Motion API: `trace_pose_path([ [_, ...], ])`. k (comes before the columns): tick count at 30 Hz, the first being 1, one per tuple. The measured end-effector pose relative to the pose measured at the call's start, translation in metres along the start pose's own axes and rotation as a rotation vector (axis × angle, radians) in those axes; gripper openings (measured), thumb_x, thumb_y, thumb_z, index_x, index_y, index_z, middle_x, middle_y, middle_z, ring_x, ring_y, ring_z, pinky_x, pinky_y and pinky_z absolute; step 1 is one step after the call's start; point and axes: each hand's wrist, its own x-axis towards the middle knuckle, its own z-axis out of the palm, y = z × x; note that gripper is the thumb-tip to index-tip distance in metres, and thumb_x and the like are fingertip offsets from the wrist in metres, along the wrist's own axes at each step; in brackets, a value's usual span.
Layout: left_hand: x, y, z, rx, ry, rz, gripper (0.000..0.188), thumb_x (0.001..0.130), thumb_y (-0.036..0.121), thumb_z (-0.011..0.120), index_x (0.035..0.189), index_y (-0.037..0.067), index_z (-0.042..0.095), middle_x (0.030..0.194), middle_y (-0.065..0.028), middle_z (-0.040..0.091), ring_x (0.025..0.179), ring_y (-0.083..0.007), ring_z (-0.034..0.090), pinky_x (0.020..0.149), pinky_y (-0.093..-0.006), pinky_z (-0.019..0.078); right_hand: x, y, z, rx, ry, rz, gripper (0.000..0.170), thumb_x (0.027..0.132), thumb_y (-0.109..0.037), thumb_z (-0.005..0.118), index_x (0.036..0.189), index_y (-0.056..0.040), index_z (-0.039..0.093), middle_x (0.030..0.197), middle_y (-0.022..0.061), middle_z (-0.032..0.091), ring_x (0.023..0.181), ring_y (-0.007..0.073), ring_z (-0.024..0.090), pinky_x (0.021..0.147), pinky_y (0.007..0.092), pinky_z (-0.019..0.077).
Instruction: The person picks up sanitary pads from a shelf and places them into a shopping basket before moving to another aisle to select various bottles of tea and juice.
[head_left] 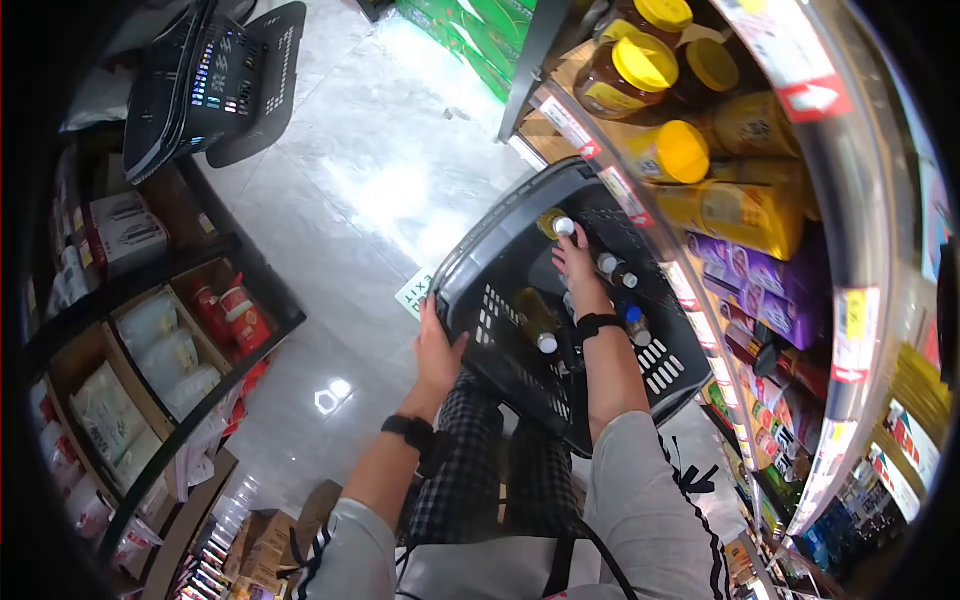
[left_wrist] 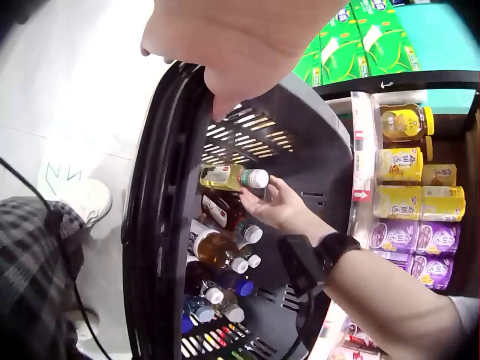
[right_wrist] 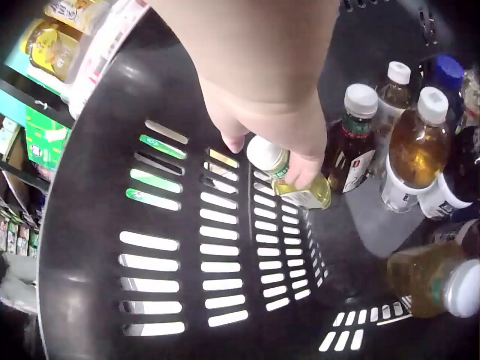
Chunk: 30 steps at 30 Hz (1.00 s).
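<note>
My left hand [head_left: 437, 347] grips the rim of a black shopping basket [head_left: 470, 230], thumb on the inner side. Inside the basket, my right hand [left_wrist: 281, 206] touches a bottle of yellow-green liquid with a white cap [left_wrist: 225, 177]. Its fingers lie along the bottle's side in the right wrist view, while the thumb stands a little apart from the cap. Beside it are a dark bottle [right_wrist: 349, 150], an amber bottle [right_wrist: 420, 154] and several others with white or blue caps. Another yellow-green bottle [right_wrist: 424, 281] leans close to the slotted wall.
Along the right runs a shelf with yellow-lidded jars [head_left: 645, 62], yellow cans [head_left: 745, 215] and purple cans [head_left: 755, 285]. Another black basket [head_left: 215, 85] stands at the upper left, above a low shelf with bins [head_left: 165, 345]. Green packs [head_left: 475, 35] are stacked at the back.
</note>
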Motion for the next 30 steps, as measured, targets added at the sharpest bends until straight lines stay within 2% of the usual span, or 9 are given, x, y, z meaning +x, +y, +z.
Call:
trace_pose_path([
  [5,0.002,-0.006,0.004,0.059,-0.009,-0.005,0.083,0.071,0.011,0.067,0.137,0.006,0.016,0.140,-0.0242,0.020,0.126,-0.0396,0.029,0.095,-0.0492,0.0313,0.027,0.003,0.020,-0.014,0.076,0.023,0.063,0.079,-0.023,0.067,0.132,-0.0235,0.033,0.094,0.0128,0.055,0.071,0.0244,0.060,0.060,0.0365,0.0535],
  [8,0.002,-0.006,0.003,0.034,-0.044,-0.047,0.084,0.072,0.013,0.068,0.137,0.008,0.016,0.141,-0.0236,0.019,0.126,-0.0392,0.029,0.095,-0.0494,0.0317,0.030,-0.009,0.020,-0.514,0.153,-0.093,0.060,0.074,-0.025,0.071,0.126,-0.0155,0.041,0.087,0.0149,0.062,0.075,0.0261,0.062,0.065,0.0380,0.0513],
  [12,0.001,-0.004,0.001,0.080,-0.087,-0.088,0.086,0.071,0.015,0.069,0.138,0.011,0.015,0.141,-0.0228,0.018,0.126,-0.0382,0.030,0.095,-0.0494,0.0318,0.025,-0.010,0.014,-1.004,0.197,-0.408,0.049,0.064,-0.026,0.076,0.102,-0.0090,0.049,0.087,0.0211,0.062,0.083,0.0402,0.059,0.073,0.0438,0.0462],
  [17,-0.005,0.009,-0.012,0.229,-0.123,-0.199,0.089,0.069,0.019,0.071,0.139,0.013,0.015,0.140,-0.0220,0.021,0.125,-0.0368,0.031,0.096,-0.0486,0.0315,-0.063,-0.022,-0.014,-0.769,0.218,-0.586,0.044,0.063,-0.024,0.073,0.098,-0.0090,0.049,0.079,0.0192,0.061,0.077,0.0387,0.059,0.068,0.0454,0.0458],
  [20,-0.033,0.046,-0.023,0.251,0.010,0.044,0.090,0.066,0.017,0.073,0.138,0.013,0.019,0.138,-0.0217,0.025,0.123,-0.0371,0.033,0.096,-0.0476,0.0319,-0.157,-0.044,-0.043,-0.743,0.247,-0.777,0.039,0.063,-0.026,0.071,0.092,-0.0081,0.052,0.079,0.0172,0.061,0.074,0.0375,0.059,0.064,0.0436,0.0463],
  [22,-0.064,0.092,-0.037,0.211,-0.046,0.190,0.091,0.063,0.016,0.074,0.137,0.012,0.022,0.137,-0.0218,0.027,0.122,-0.0379,0.033,0.097,-0.0472,0.0311,-0.233,-0.068,-0.063,-0.652,0.188,-0.727,0.034,0.063,-0.024,0.071,0.087,-0.0070,0.053,0.077,0.0152,0.062,0.071,0.0364,0.059,0.062,0.0417,0.0472],
  [24,-0.099,0.138,-0.056,0.109,-0.111,0.374,0.093,0.057,0.017,0.076,0.136,0.012,0.027,0.135,-0.0212,0.030,0.121,-0.0391,0.033,0.099,-0.0468,0.0285,-0.307,-0.086,-0.089,-0.651,0.208,-0.800,0.032,0.064,-0.021,0.072,0.086,-0.0072,0.054,0.074,0.0134,0.062,0.066,0.0298,0.061,0.060,0.0365,0.0486],
  [28,-0.178,0.227,-0.088,0.279,-0.263,0.831,0.096,0.054,0.032,0.079,0.134,0.011,0.029,0.135,-0.0148,0.032,0.125,-0.0373,0.028,0.102,-0.0491,0.0226,-0.461,-0.148,-0.136,-0.475,0.084,-0.883,0.028,0.067,-0.013,0.073,0.085,-0.0045,0.053,0.071,0.0067,0.060,0.063,0.0105,0.060,0.057,0.0259,0.0479],
  [30,-0.220,0.257,-0.096,0.127,-0.269,0.951,0.091,0.057,0.033,0.078,0.132,0.008,0.032,0.133,-0.0134,0.036,0.125,-0.0356,0.029,0.103,-0.0488,0.0212,-0.520,-0.170,-0.157,-0.332,0.009,-0.842,0.027,0.068,-0.010,0.072,0.085,-0.0024,0.052,0.071,0.0043,0.059,0.063,0.0073,0.057,0.055,0.0236,0.0473],
])
